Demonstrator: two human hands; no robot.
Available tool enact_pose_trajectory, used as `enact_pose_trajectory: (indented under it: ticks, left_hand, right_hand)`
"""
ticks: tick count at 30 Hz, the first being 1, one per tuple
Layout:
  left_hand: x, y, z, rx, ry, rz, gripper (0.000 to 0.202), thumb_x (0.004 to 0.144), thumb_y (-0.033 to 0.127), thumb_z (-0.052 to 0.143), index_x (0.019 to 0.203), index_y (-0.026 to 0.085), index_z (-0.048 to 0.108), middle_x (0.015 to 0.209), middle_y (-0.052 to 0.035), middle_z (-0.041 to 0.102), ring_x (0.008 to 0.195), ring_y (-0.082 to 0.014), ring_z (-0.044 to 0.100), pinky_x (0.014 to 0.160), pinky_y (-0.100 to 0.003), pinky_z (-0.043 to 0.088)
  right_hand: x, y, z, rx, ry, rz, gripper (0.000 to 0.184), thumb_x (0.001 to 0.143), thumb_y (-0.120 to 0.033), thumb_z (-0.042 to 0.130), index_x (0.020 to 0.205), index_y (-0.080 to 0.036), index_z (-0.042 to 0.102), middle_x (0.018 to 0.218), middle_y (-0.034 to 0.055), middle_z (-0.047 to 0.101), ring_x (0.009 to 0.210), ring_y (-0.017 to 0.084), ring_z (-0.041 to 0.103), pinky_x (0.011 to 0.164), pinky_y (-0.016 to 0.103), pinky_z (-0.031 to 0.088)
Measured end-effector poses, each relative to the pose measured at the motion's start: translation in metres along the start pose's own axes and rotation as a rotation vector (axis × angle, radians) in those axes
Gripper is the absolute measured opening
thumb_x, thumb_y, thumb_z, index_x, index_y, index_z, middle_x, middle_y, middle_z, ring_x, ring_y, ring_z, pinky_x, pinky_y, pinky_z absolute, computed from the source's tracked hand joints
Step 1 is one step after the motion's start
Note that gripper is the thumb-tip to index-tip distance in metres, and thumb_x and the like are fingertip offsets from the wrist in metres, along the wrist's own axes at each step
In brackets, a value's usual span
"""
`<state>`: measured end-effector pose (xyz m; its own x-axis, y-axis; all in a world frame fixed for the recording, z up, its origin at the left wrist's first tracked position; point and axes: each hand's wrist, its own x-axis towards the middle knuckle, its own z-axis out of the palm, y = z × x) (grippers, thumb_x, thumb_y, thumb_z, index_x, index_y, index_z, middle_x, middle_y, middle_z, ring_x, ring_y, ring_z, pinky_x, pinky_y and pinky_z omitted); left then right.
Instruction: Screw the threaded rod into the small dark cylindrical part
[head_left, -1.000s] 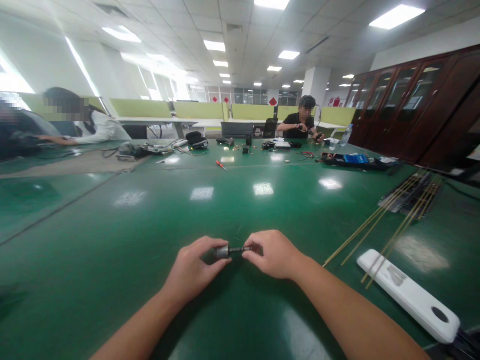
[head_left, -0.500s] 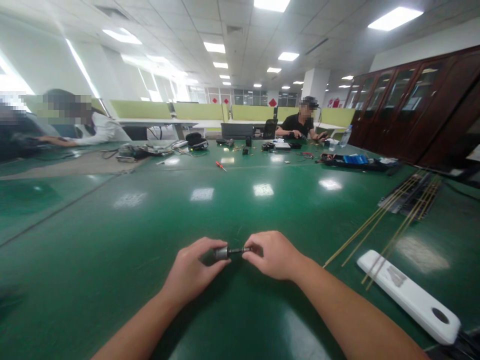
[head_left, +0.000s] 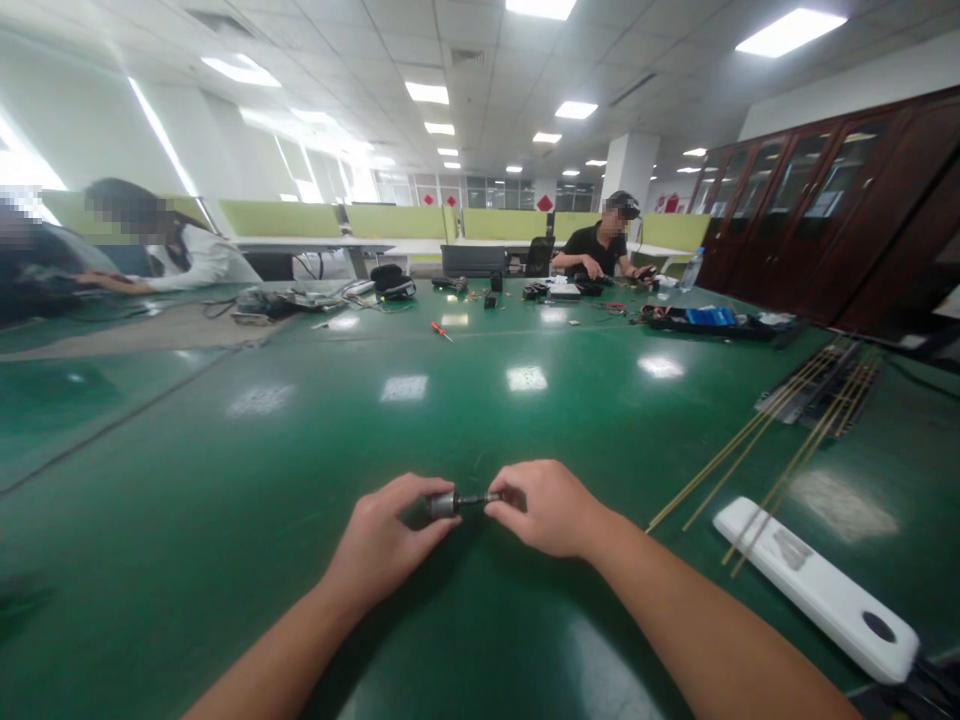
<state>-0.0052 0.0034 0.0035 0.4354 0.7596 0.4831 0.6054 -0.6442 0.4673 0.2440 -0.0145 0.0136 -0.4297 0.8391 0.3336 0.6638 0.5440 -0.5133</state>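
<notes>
My left hand (head_left: 382, 545) is closed around a small dark cylindrical part with a silver collar (head_left: 443, 504), held just above the green table (head_left: 300, 440). A thin dark shaft (head_left: 474, 499) sticks out of that part to the right. My right hand (head_left: 546, 508) pinches the far end of the shaft with its fingertips. Both hands meet near the table's front middle. Most of the part's body is hidden inside my left fingers.
A white flat device (head_left: 817, 590) lies at the right front, with several thin brass rods (head_left: 757, 440) running over it toward a dark tray (head_left: 814, 390). Tools and cables clutter the far table edge (head_left: 525, 295). One person (head_left: 600, 250) sits across, others (head_left: 150, 250) at far left.
My hands and the part stay in nearly the same place. The person across the table has shifted slightly.
</notes>
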Motion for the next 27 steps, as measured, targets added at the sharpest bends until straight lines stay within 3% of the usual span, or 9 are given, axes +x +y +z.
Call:
enact_pose_trajectory:
  ticks: [27]
  left_hand:
    - [-0.0009,-0.0029,-0.0013,0.007,0.004,0.008,0.025,0.082,0.037,0.073,0.104,0.024,0.069,0.095,-0.0012,0.073,0.086,-0.0178,0.069,0.077,-0.027,0.053]
  right_hand:
    - [0.0005,-0.0006,-0.0018,-0.013,0.0,0.006,0.015,0.089,-0.032,0.066,0.096,-0.02,0.071,0.083,0.0018,0.072,0.074,0.015,0.063,0.068,0.026,0.041]
